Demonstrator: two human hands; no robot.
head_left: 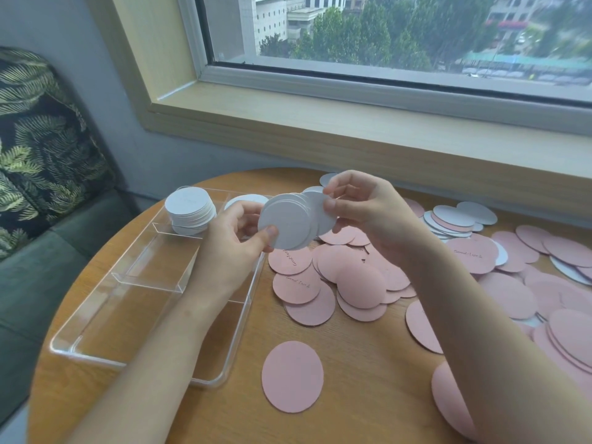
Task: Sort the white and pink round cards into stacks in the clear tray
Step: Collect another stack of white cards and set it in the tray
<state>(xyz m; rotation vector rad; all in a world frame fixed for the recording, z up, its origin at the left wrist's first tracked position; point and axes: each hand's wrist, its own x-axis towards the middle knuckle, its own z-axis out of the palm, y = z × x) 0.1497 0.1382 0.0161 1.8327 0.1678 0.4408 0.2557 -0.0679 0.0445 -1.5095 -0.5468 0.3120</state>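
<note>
Above the table I hold a fanned bunch of white round cards [288, 222]. My left hand [234, 238] pinches its lower left edge with the thumb in front. My right hand [365, 209] pinches the bunch's right edge. The clear tray [93, 334] lies at the left of the round wooden table. A tall stack of white cards [190, 209] stands in its far left compartment, and a white card [246, 198] lies in the far right compartment. Loose pink cards [352, 277] cover the table to the right, with some white cards [455, 216] among them.
One pink card [292, 376] lies alone near the table's front. A wooden window sill [352, 129] runs behind the table. A green sofa with a leaf-patterned cushion [38, 139] stands to the left. The tray's near compartments hold nothing.
</note>
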